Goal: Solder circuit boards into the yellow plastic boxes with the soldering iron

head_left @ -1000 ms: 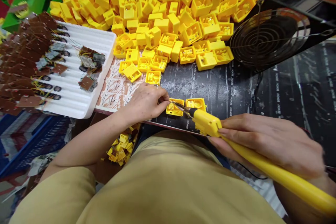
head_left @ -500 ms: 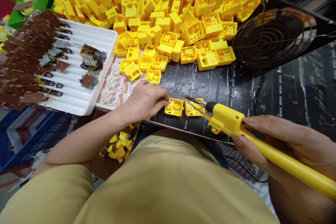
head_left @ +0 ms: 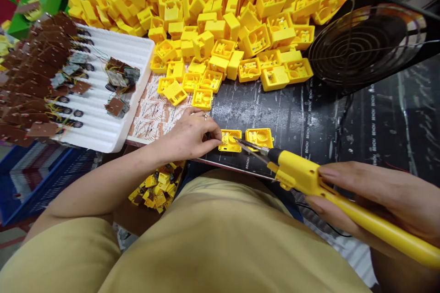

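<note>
My left hand (head_left: pixel 194 132) rests on the bench, thumb and fingertips pinching the left edge of a small yellow plastic case (head_left: pixel 227 147), which lies open side up. A second yellow case (head_left: pixel 264 136) lies just right of it, apart from it. My right hand (head_left: pixel 381 187) is wrapped round the long handle of a yellow soldering iron (head_left: pixel 299 168) with a thin feed tube beside its barrel. The iron's tip is over the inside of the left case; whether it touches cannot be made out.
A heap of yellow cases (head_left: pixel 213 27) covers the back of the bench. A black fan (head_left: pixel 347 50) stands at right. On the left, a white foam tray (head_left: pixel 110 139) holds brown circuit boards (head_left: pixel 51 57) with wires. A blue basket (head_left: pixel 24 192) and more yellow pieces (head_left: pixel 158 192) are below.
The iron's tip has moved left and down, from above the gap between the two cases to over the left case. The right case now sits slightly farther from the left one.
</note>
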### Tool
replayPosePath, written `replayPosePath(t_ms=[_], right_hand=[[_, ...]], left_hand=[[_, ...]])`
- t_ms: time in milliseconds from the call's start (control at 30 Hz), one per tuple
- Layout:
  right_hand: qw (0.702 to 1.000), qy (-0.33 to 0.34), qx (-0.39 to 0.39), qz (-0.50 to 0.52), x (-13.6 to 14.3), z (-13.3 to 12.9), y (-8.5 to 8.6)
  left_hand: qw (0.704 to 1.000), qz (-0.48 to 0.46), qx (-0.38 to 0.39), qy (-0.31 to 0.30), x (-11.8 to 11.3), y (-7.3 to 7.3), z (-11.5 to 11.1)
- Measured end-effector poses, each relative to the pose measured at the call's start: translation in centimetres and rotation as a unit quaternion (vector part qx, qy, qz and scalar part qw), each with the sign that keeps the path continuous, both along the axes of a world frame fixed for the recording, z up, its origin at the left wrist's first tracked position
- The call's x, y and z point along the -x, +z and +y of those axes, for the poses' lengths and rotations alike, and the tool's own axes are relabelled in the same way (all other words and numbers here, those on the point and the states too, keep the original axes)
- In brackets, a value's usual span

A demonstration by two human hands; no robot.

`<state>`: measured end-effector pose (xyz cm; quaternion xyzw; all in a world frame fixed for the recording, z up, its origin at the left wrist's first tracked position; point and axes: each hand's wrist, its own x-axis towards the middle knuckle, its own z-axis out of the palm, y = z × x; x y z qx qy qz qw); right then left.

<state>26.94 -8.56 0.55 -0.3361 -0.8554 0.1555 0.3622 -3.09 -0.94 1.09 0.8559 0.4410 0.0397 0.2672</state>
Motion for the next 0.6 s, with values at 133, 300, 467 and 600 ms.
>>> replayPosePath(t_ms=[133, 300, 467, 600], right_hand=[[0.999, 0.031, -0.004, -0.014, 1.1, 0.6, 0.5], [0.997, 0.06, -0.033, -0.025, 1.9, 1.2, 1.2], [0.994, 0.094, -0.024, -0.057, 2.3, 1.9, 2.6], [0.985, 0.135, -0.05, -0.092, 1.8, 2.1, 3.3]], left_hand=[[0.999, 0.04, -0.007, -0.019, -0.6, 0.5, 0.1], [0.995, 0.093, -0.019, -0.043, -1.0, 0.9, 0.4], [0.988, 0.135, -0.05, -0.064, -1.6, 1.2, 0.5], [0.984, 0.152, -0.06, -0.071, -2.1, 1.4, 0.5]])
